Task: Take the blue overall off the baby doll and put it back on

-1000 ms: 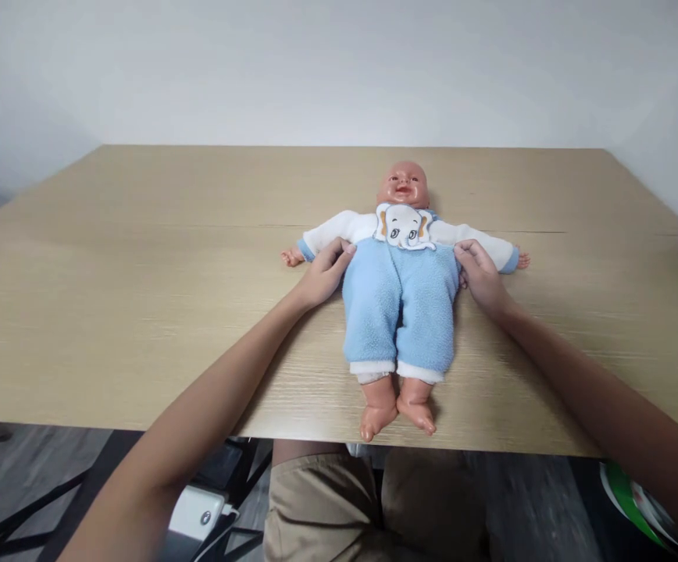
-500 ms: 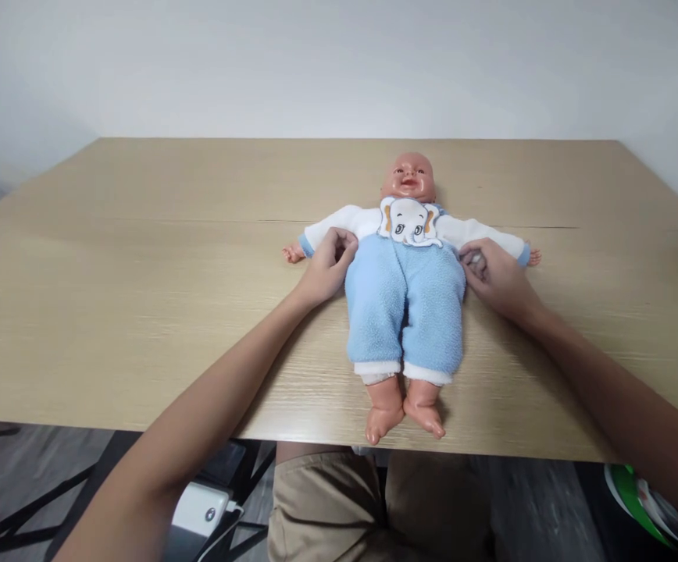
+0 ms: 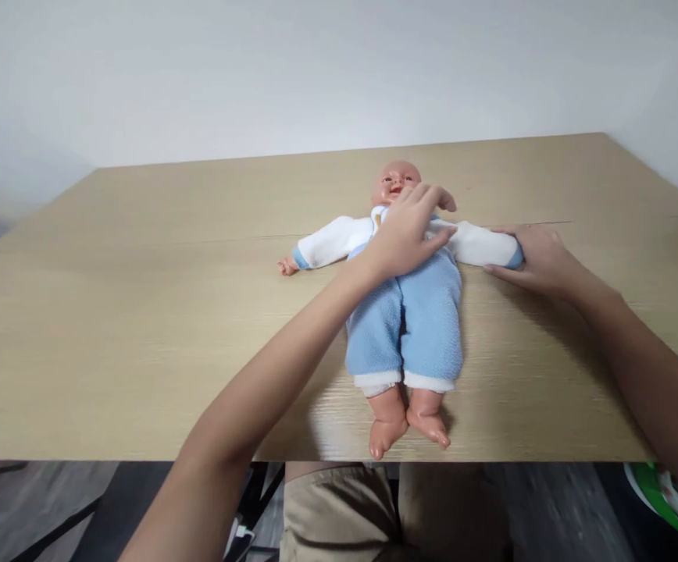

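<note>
A baby doll (image 3: pixel 401 312) lies on its back on the table, bare feet toward me, in a white top with blue cuffs and fuzzy light-blue trousers. Over its chest is my left hand (image 3: pixel 412 230), fingers apart and curved, close to the shoulder on the right side; whether it touches the cloth I cannot tell. It hides most of the elephant patch. My right hand (image 3: pixel 541 257) is closed around the cuffed end of the doll's sleeve (image 3: pixel 483 244) on the right, covering the doll's small hand. The other doll arm (image 3: pixel 327 240) stretches out to the left.
The wooden table (image 3: pixel 140 328) runs back to a pale wall (image 3: pixel 315 70), with a seam across it. Its front edge lies just past the doll's feet. Below, at the right, a green and white round object (image 3: pixel 658 499) is partly visible.
My left hand has moved from the doll's left-hand side up over its chest. My right hand has gone from its waist out to the sleeve end and taken hold. The view has tilted slightly.
</note>
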Tool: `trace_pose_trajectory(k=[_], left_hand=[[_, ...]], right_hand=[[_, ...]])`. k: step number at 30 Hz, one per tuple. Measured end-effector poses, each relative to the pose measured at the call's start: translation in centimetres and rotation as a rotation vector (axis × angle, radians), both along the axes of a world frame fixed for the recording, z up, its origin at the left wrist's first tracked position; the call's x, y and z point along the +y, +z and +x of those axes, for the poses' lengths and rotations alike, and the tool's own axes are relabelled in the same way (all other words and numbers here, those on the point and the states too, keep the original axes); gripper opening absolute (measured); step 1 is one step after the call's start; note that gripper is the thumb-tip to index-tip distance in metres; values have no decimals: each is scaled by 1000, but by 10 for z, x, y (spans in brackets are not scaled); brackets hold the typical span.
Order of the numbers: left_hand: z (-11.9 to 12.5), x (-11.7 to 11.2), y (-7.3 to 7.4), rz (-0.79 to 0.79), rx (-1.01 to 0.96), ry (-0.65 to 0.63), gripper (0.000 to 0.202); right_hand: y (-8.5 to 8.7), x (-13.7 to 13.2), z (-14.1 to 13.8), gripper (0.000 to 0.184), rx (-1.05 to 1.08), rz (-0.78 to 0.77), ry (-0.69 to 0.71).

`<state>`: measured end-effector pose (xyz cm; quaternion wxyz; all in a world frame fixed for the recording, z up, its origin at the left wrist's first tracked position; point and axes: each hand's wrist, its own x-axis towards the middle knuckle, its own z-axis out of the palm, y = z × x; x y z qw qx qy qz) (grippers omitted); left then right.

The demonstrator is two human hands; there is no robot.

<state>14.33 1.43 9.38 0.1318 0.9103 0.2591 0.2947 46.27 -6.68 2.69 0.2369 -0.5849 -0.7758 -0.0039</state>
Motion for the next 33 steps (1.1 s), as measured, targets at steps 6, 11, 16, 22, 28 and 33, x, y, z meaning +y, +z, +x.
trace_pose_trajectory(k=[6, 11, 16, 22, 28, 33], left_hand=[[46, 31, -18, -61, 185, -206, 66], [46, 23, -31, -20, 179, -93, 56], [33, 16, -34, 2, -32, -123, 45], [12, 19, -41, -24, -310, -108, 44], [4, 34, -56, -160, -610, -119, 64], [-5, 43, -59, -402, -876, 19, 74]], right_hand=[[12, -4, -3, 57, 113, 146, 13], [24, -15, -31, 78, 534, 122, 38], [4, -11, -42, 94, 656, 111, 163], [-32, -3, -53, 105, 592, 9, 236], [-31, -6, -76, 69, 328, 57, 350], [-23, -10, -82, 54, 302, 80, 391]])
